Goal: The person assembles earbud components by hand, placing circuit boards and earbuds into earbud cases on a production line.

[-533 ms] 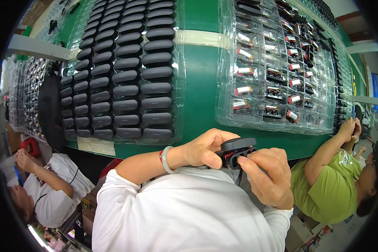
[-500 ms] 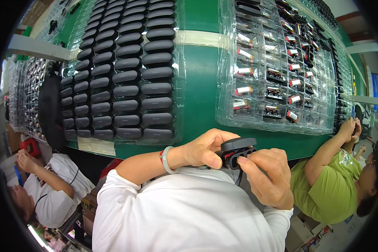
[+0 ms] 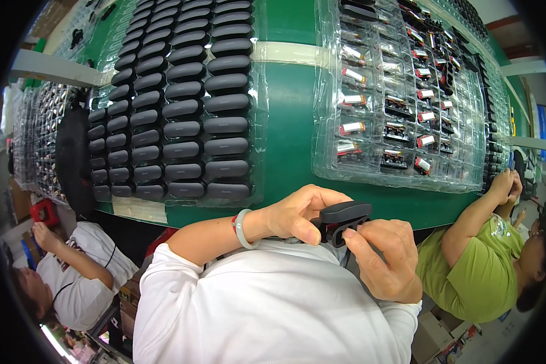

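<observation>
Close to my chest, at the green table's near edge, both hands hold a dark oblong charging case (image 3: 344,212) with its lid raised. My left hand (image 3: 294,215) grips its left side, thumb in front and fingers behind. My right hand (image 3: 387,255) pinches the lower right part between thumb and fingers. A bit of red shows inside, under the lid; the rest of the inside is hidden by the lid and my fingers.
A clear tray (image 3: 258,130) of several rows of closed dark cases lies to the left. Another clear tray (image 3: 400,181), holding small batteries and black parts, lies to the right. One person (image 3: 85,273) works at the left, another (image 3: 479,261) at the right.
The lid of the case has tipped a little, showing more of its front side. My right fingers have shifted slightly at the lower part, and less red shows inside.
</observation>
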The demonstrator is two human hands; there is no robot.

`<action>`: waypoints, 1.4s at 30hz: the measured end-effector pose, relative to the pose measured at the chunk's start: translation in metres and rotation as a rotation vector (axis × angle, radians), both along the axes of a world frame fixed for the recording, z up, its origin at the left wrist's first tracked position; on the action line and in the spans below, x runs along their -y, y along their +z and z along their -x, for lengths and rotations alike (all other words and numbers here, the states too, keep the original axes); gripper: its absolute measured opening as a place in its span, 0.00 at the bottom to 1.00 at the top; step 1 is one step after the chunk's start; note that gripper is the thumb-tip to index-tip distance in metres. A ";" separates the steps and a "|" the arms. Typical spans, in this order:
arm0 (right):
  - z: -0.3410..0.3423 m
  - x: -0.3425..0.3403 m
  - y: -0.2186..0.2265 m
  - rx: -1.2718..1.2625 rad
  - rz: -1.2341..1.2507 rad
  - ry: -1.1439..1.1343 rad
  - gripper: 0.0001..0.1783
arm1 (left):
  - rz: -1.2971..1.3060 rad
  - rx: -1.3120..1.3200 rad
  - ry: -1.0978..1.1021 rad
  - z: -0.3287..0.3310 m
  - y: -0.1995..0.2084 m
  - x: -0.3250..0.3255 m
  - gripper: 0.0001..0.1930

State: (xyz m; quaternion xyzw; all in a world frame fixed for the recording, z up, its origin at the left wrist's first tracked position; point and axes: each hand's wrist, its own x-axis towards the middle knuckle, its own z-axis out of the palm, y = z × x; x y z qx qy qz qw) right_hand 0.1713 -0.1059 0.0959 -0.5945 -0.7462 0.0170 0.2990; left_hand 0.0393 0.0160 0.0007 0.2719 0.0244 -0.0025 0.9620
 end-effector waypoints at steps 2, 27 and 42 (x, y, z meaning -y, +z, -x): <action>-0.002 0.000 0.001 -0.030 0.015 0.001 0.22 | 0.000 0.003 -0.005 0.000 -0.001 0.001 0.51; 0.005 0.010 -0.008 0.161 -0.123 0.021 0.13 | 0.050 0.163 0.010 -0.001 -0.005 0.003 0.41; 0.000 0.003 0.010 0.104 0.018 0.048 0.14 | -0.008 0.034 -0.031 -0.002 0.001 0.003 0.47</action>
